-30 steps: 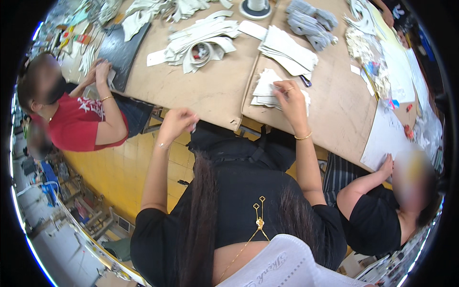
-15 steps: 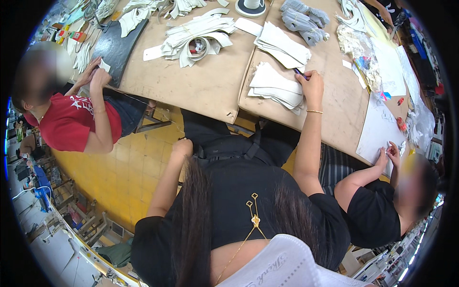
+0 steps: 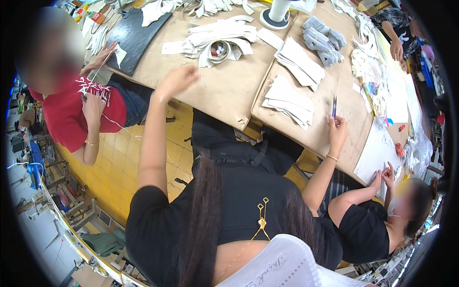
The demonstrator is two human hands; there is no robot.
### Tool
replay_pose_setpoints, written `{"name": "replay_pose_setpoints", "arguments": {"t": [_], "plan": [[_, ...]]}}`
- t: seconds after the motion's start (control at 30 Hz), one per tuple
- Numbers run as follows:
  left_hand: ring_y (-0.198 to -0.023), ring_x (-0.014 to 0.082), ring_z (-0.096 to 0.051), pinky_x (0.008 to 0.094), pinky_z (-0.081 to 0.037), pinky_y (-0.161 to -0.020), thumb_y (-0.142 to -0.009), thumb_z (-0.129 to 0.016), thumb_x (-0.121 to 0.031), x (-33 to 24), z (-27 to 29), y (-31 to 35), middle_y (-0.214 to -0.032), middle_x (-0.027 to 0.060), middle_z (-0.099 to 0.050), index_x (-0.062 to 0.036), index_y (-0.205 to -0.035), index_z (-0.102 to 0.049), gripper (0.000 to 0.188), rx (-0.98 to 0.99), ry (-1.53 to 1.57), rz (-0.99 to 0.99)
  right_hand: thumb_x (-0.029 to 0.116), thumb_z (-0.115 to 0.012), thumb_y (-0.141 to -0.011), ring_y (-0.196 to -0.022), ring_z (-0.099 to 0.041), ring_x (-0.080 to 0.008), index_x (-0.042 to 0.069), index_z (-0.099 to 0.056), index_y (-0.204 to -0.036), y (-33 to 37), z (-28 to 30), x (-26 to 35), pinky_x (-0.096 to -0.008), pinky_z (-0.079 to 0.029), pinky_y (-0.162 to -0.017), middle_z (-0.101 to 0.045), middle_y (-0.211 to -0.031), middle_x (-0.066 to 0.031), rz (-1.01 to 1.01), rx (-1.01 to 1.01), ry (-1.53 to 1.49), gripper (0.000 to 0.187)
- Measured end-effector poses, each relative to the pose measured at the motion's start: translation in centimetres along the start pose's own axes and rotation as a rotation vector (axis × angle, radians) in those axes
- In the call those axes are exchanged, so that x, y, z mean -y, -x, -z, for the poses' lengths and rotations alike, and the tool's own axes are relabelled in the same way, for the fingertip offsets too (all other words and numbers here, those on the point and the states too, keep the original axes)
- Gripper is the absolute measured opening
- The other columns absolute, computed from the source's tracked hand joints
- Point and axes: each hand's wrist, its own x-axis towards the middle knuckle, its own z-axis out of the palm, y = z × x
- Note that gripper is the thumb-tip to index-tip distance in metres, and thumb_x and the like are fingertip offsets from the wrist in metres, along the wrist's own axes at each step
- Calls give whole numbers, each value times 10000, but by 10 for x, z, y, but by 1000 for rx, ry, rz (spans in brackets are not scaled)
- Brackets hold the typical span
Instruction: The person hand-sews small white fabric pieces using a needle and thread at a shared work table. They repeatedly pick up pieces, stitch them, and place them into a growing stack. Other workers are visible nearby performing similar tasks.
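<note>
My right hand (image 3: 338, 130) is closed round a slim dark purple pen-like tool (image 3: 334, 106), its thin end pointing away from me over the table's near edge. Left of it lie two fanned stacks of white strap-shaped pieces, a nearer stack (image 3: 288, 103) and a farther stack (image 3: 300, 63). Raised over the brown-covered table (image 3: 210, 93), my left hand (image 3: 178, 82) is smeared by motion, so its fingers cannot be made out. Beyond it sits a larger heap of white pieces (image 3: 222, 34) around a curled white roll (image 3: 220, 51).
Grey bundled pieces (image 3: 322, 40) and a white spool (image 3: 276, 15) stand farther back. At left a person in red (image 3: 71, 112) works by a black board (image 3: 138, 40). At right a person in black (image 3: 366, 222) sits by a white sheet (image 3: 375, 143). Another person (image 3: 397, 36) is at the far right.
My left hand has risen from beside my lap to above the table. My right hand has drawn back from the white stacks, right and nearer me, still holding the purple tool.
</note>
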Motion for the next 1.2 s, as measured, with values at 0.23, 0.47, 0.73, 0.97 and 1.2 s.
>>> {"name": "replay_pose_setpoints", "arguments": {"t": [0.23, 0.47, 0.73, 0.97, 1.2], "plan": [[-1063, 369, -648, 405, -496, -938, -906, -619, -476, 1, 22, -193, -1158, 244, -670, 44, -1169, -666, 585, -349, -251, -283, 339, -719, -868, -755, -585, -257, 25, -657, -944, 12, -37, 9, -391, -472, -755, -612, -836, -91, 175, -318, 192, 329], [-1078, 371, -656, 410, -493, -958, -720, -649, -769, -17, 49, -250, -1195, 251, -660, 53, -1109, -700, 911, 273, -395, 11, 340, -702, -881, -763, -603, -251, 22, -644, -929, 11, -34, 18, -395, -480, -745, -627, -857, -98, 118, -275, 263, 327], [-969, 217, -638, 322, -513, -864, -657, -815, -659, -26, 70, -264, -1097, 145, -675, 24, -1125, -678, 840, 608, -181, 136, 327, -697, -887, -758, -602, -237, 11, -642, -937, 11, -36, 21, -390, -488, -711, -625, -862, -92, 110, -274, 289, 325], [-992, 201, -657, 328, -521, -863, -656, -913, -434, -19, 53, -258, -1156, 118, -677, 22, -1244, -604, 806, 861, 104, 243, 310, -692, -894, -734, -574, -222, 15, -639, -953, 11, -38, 19, -382, -472, -709, -612, -860, -80, 35, -254, 265, 306], [-992, 232, -669, 348, -530, -884, -697, -894, -273, -30, 72, -219, -1139, 147, -684, 52, -1282, -574, 742, 837, 266, 127, 339, -690, -901, -660, -545, -199, 22, -640, -953, 9, -39, 14, -360, -459, -634, -593, -785, -66, 108, -294, 301, 325]]}}
